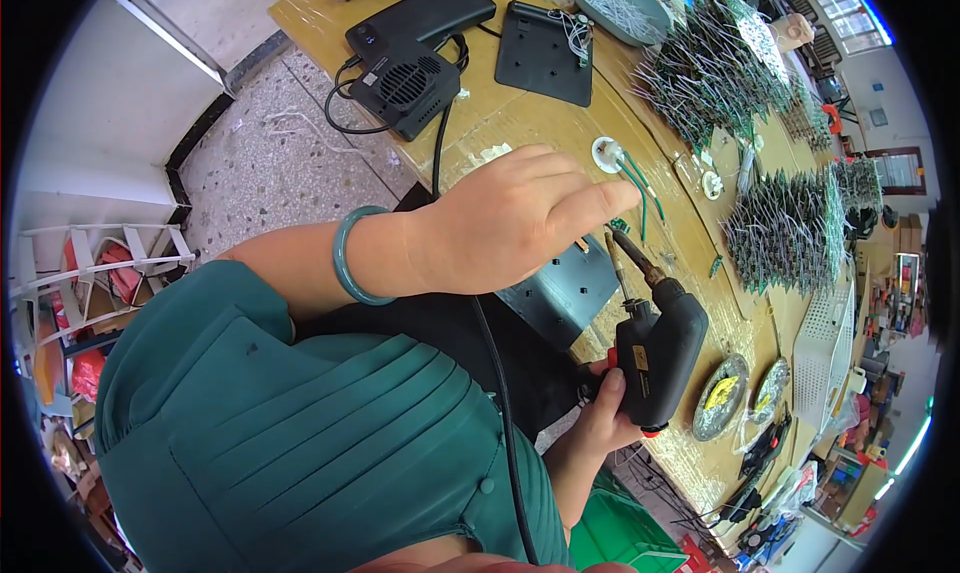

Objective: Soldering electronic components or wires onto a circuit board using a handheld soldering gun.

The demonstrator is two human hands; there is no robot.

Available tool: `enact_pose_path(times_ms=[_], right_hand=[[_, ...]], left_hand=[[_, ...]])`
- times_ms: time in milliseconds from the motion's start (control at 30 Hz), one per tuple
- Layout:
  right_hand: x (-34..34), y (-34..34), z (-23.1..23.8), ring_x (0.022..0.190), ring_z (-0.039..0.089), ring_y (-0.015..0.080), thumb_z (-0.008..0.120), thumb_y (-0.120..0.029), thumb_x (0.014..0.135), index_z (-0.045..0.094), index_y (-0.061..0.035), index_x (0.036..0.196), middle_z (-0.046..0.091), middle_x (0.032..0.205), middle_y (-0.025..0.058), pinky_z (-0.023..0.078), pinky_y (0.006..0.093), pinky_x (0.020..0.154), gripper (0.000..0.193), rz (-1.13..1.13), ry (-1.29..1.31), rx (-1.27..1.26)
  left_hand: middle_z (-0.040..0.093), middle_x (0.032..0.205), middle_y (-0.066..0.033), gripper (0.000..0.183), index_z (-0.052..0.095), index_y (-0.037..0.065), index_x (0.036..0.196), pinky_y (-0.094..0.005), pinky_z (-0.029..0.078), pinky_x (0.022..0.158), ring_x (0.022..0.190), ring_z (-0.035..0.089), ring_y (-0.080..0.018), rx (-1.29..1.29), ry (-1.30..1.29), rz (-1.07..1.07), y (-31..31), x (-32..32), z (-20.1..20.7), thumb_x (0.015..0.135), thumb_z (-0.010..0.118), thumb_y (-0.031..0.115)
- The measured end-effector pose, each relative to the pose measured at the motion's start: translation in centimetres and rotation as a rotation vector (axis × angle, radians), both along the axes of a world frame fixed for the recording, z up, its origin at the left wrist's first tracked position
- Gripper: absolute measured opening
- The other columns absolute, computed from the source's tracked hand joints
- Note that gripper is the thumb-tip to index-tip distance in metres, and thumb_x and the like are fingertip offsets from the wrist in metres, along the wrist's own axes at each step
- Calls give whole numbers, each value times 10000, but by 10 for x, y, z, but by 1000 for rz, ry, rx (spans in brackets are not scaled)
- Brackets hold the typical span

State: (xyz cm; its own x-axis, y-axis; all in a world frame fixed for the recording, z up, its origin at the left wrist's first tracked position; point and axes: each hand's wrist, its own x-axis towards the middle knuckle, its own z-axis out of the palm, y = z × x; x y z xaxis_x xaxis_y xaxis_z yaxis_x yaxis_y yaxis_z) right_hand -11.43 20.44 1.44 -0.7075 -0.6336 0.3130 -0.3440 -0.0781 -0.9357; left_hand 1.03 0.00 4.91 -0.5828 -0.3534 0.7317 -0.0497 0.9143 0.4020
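Note:
My left hand point(500, 218), with a teal bangle point(358, 256) on the wrist, reaches over the table edge. Its fingers are pinched together, and what they hold is mostly hidden. A tiny green circuit board point(618, 225) shows beside the fingertips. In my right hand point(603, 425) is a black soldering gun point(662, 358) with red parts on its grip. Its two metal tips point up toward the left fingertips, close to the small board. Below the left hand a black plate point(565, 293) lies at the table edge. Green wires point(640, 188) run from a small white round dish point(606, 155).
Dense stacks of green circuit boards point(710, 73) stand at the far side. A black fan unit point(410, 83), a black plate point(545, 53) and an oval tray point(622, 8) sit farther left. Metal dishes point(720, 398) lie rightward. A black cable point(492, 363) hangs across my front.

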Motion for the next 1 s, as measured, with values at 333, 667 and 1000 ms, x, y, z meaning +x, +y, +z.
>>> enact_pose_path(times_ms=[333, 667, 1000], right_hand=[[-5, 3, -4, 638, 611, 174, 668, -95, 763, 368, 46, 1149, 593, 823, 142, 487, 255, 612, 508, 15, 67, 17], [1, -2, 2, 637, 605, 180, 659, -121, 774, 349, 39, 1154, 589, 837, 158, 493, 265, 602, 516, -12, -50, -19], [0, 0, 1, 626, 583, 183, 642, -144, 789, 427, 97, 1180, 594, 843, 160, 494, 278, 578, 507, -61, -44, -114]], left_hand=[[574, 788, -103, 438, 548, 30, 1159, -351, 469, 683, 721, 570, -266, 1, -3, 13, 2, 0, 1, 737, 664, 5], [569, 780, -100, 440, 547, 27, 1150, -350, 466, 676, 713, 567, -265, -3, 19, 22, 1, -2, -2, 729, 673, 10], [627, 824, -91, 355, 568, 105, 1079, -339, 486, 677, 766, 613, -267, -13, 41, 301, -41, 0, 17, 748, 657, 11]])
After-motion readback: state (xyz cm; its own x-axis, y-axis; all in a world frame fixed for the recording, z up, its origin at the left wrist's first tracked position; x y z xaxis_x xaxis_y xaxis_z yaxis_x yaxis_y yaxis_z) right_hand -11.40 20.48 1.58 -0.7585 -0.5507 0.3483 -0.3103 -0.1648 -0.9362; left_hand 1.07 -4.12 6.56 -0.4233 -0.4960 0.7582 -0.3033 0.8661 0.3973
